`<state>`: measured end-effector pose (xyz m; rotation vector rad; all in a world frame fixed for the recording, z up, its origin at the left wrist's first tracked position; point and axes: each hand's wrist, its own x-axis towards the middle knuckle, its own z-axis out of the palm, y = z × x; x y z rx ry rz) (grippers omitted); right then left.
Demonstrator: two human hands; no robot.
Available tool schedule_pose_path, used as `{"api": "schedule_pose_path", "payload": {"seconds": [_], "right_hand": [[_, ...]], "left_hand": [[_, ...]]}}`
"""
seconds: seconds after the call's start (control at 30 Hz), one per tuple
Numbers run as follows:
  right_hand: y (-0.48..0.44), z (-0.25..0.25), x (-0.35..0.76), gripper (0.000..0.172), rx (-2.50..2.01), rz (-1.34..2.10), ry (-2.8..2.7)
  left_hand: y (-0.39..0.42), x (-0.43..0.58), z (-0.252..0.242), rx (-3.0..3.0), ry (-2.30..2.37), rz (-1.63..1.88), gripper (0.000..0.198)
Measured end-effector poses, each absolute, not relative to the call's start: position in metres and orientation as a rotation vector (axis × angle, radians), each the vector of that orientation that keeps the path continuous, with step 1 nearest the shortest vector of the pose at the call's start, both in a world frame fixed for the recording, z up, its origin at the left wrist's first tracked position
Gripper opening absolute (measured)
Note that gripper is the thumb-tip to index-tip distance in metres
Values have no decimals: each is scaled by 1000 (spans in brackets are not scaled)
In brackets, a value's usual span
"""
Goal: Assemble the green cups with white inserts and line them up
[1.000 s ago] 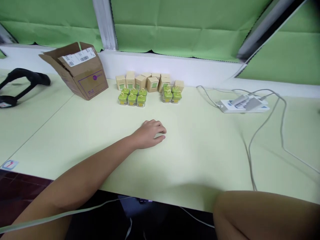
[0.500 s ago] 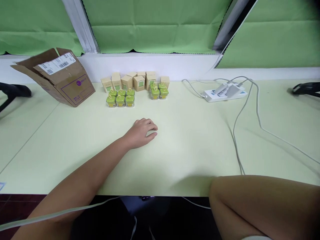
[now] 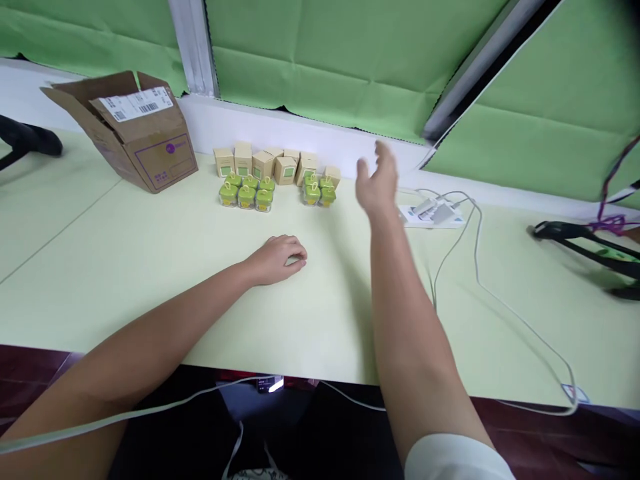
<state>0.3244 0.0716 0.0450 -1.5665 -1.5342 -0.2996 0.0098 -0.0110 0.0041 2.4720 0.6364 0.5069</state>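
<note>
My left hand (image 3: 280, 259) rests on the pale table, its fingers curled so the tips meet the thumb; nothing shows between them. In the air to the right, my right hand (image 3: 379, 183) reaches toward the back, thumb and fingers apart, holding nothing. It is slightly blurred. Between the hands and the wall stand small clear jars with green lids and loops: a group of several (image 3: 247, 196) on the left and a smaller group (image 3: 313, 193) on the right. Behind them is a row of small cardboard boxes (image 3: 263, 165) with green labels.
An open brown carton (image 3: 163, 160) with a white shipping label stands at the back left. A white power strip (image 3: 433, 217) with chargers and cables lies behind my right forearm. Black stands (image 3: 555, 231) sit at both sides. A white cable (image 3: 150, 411) crosses my left forearm.
My right hand has come into view, extended over the table toward the back. The fingers of my left hand have closed toward its thumb. The view has tilted and turned right.
</note>
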Motion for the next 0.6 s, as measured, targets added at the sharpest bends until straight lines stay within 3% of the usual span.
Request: {"api": "schedule_pose_path", "payload": {"seconds": [0.13,0.27,0.47,0.6], "right_hand": [[70,-8,312,70,-1840,-43,-1485],[75,-31,311,57,-1820,65,-1522],[83,-30,305,54,-1685,172,-1494],[79,-32,299,39,-1607,216,-1411]], "left_hand": [[-7,10,1,2452,625,560,20],[-5,11,-1,2444,606,572,20],[-5,12,-2,2439,622,571,20],[-4,12,-3,2419,606,603,20]]}}
